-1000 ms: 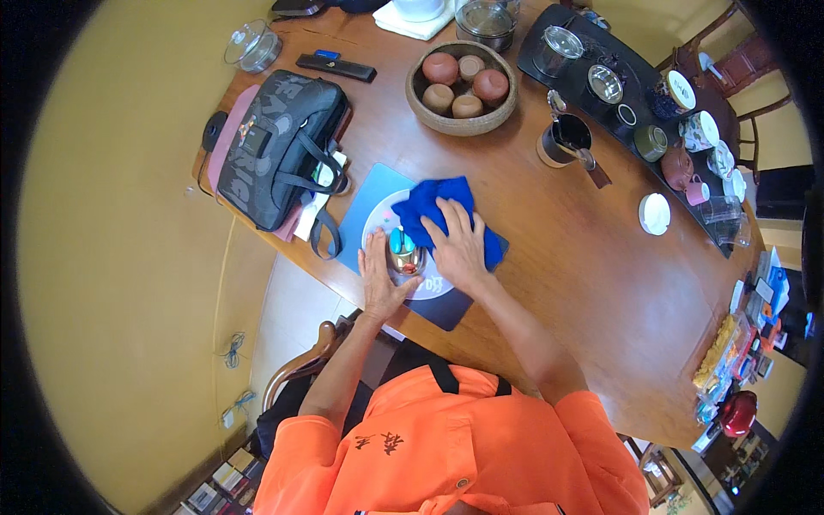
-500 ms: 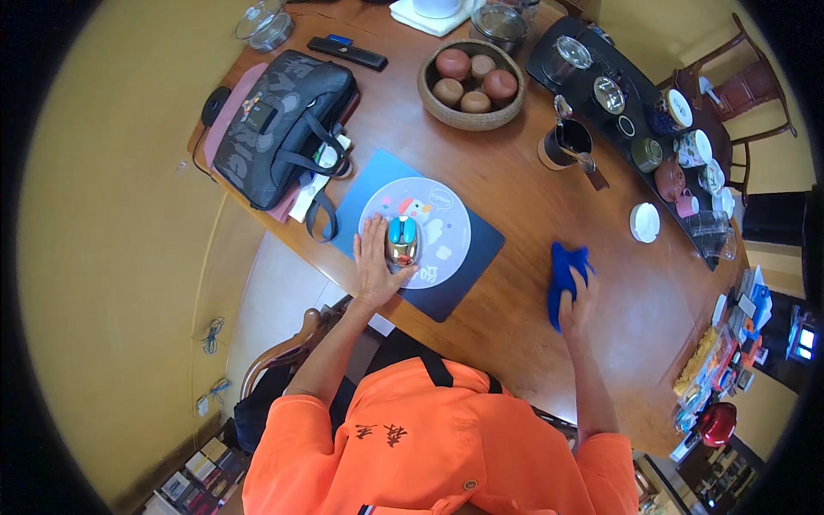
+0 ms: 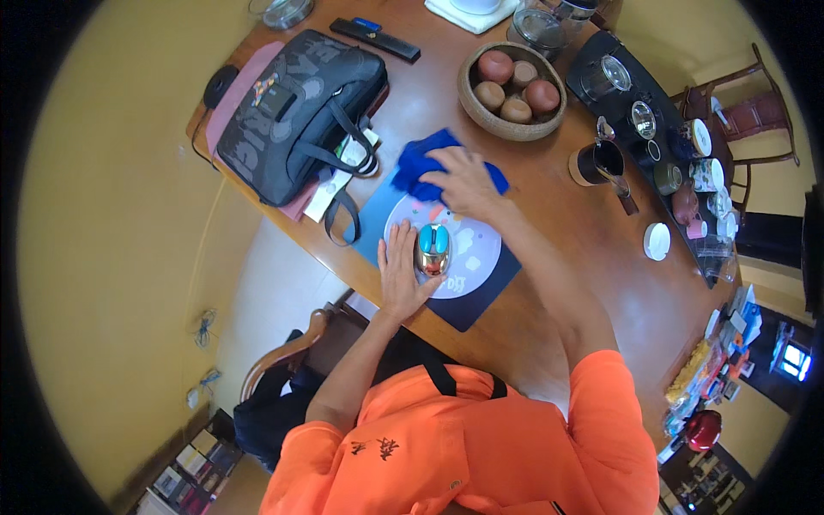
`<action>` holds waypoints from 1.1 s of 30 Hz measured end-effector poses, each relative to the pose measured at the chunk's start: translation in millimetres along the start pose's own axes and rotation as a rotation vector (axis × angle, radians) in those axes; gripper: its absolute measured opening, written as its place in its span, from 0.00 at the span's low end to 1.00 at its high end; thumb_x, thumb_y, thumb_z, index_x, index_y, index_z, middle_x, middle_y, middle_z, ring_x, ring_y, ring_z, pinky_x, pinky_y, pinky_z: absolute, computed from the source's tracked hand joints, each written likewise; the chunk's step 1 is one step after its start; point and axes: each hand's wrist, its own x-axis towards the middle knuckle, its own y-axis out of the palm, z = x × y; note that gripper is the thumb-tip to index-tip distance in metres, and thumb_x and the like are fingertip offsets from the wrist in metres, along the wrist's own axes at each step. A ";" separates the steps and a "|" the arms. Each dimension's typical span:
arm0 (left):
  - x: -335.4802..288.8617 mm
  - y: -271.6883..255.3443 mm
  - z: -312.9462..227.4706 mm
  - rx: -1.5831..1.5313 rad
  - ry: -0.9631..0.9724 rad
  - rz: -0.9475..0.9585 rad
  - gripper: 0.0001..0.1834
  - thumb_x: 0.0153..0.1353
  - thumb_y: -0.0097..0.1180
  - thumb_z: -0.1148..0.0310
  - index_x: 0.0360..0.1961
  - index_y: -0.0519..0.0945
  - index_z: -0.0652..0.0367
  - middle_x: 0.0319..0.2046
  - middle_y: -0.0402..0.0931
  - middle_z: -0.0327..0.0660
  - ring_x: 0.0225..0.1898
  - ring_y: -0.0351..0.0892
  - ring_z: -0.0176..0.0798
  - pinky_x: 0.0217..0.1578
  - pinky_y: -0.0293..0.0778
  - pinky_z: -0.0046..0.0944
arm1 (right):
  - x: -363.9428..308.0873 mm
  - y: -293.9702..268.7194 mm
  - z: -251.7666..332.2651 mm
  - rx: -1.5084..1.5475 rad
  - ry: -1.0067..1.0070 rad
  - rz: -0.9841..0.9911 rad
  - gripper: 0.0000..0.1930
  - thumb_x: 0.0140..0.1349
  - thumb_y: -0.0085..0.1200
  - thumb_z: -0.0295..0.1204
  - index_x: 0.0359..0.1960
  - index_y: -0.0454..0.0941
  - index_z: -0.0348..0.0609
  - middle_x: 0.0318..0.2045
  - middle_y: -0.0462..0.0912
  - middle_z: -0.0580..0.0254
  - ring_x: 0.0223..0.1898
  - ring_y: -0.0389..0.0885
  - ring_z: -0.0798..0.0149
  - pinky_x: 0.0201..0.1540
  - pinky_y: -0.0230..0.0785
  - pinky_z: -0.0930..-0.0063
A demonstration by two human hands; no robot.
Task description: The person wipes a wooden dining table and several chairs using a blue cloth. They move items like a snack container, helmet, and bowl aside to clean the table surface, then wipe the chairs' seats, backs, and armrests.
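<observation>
My right hand presses a crumpled blue cloth with its fingers, over the far edge of a dark blue mat. Its forearm crosses above the mat's right side. On the mat lies a round pale grey mouse pad with a cartoon bird print, partly hidden by the cloth and my arm. A gold mouse with turquoise buttons sits on the pad. Flat beside the mouse's left side rests my left hand, fingers stretched out and thumb near the mouse's lower end.
A dark handbag lies left of the mat, its strap loop reaching the mat. Beyond stand a woven bowl of reddish and brown round pots and a black case. Rightward are a dark cup, a white dish and a black tea tray.
My right hand has swept the blue cloth from the table's right side leftward and away, onto the mat's far edge. The left hand stays by the mouse. The whole view has shifted slightly.
</observation>
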 end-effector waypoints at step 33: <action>45.1 -39.7 58.4 0.218 -0.422 -0.300 0.31 0.49 0.59 0.64 0.56 0.75 0.67 0.48 0.71 0.55 0.43 0.78 0.56 0.49 0.74 0.48 | -158.1 -42.9 37.5 0.146 1.107 0.203 0.31 0.48 0.72 0.37 0.53 0.74 0.39 0.54 0.72 0.38 0.56 0.74 0.40 0.56 0.71 0.54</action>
